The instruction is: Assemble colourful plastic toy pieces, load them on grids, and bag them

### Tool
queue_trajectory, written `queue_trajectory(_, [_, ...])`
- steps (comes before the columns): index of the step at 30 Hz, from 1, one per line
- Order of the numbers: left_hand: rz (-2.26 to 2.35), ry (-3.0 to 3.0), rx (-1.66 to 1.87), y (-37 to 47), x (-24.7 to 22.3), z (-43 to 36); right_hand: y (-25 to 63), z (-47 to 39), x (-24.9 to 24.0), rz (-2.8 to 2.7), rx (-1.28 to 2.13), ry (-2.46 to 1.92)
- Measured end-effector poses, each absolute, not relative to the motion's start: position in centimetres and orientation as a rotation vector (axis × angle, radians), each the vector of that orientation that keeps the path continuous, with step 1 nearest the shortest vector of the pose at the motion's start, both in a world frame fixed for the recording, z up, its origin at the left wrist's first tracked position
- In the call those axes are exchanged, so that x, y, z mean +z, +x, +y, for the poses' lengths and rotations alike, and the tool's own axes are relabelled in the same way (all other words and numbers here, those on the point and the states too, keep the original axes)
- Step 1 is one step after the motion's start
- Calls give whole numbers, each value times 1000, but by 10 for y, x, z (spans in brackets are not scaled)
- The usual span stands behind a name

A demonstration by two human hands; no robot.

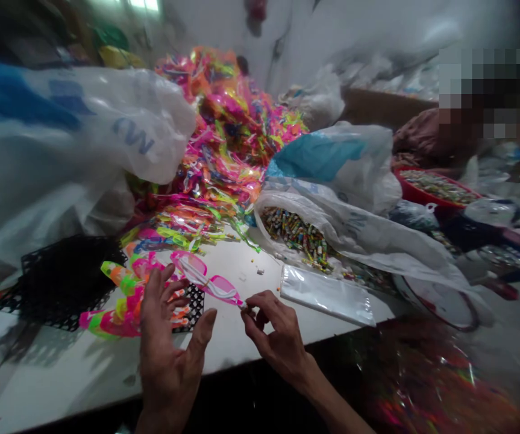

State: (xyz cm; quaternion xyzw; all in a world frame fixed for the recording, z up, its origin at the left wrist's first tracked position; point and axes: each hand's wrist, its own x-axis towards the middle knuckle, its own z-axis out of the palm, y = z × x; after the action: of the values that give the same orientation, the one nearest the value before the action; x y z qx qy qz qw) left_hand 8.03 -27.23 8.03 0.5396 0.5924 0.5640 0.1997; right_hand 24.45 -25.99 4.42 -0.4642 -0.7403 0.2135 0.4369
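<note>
1. Head view: the right hand (pixel 278 322) pinches one end of the pink glasses (pixel 222 286) between thumb and fingertips, above the white table (pixel 223 346).
2. Head view: the left hand (pixel 167 343) has its thumb spread wide from the fingers; whether it touches the glasses, I cannot tell.
3. Head view: one pair is in hand and a bright batch (pixel 122 310) lies beside the left hand; judging by the far larger heap (pixel 228 126) behind, most seems left.
4. Head view: the clear sleeves (pixel 325 295) lie flat, apparently unfilled.
</note>
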Motion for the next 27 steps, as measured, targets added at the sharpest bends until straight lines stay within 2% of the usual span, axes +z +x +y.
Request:
queue_trajectory(3, [1601,1171,1579,97,65,-265,247,-268,47,-1869,442,-1142])
queue_trajectory(8, [1295,981,1176,114,48,-257,250,-275,44,-1904,309,-1181])
queue_trajectory(11, [1226,928,1097,120,42,-259,249,-278,39,-1940,256,-1217])
queue_trajectory(22, [1249,1081,1066,118,28,-255,237,-277,24,-1986,258,-1384])
queue_trajectory(27, [1372,1462,973,93,28,-275,244,-259,3,-1992,312,-1546])
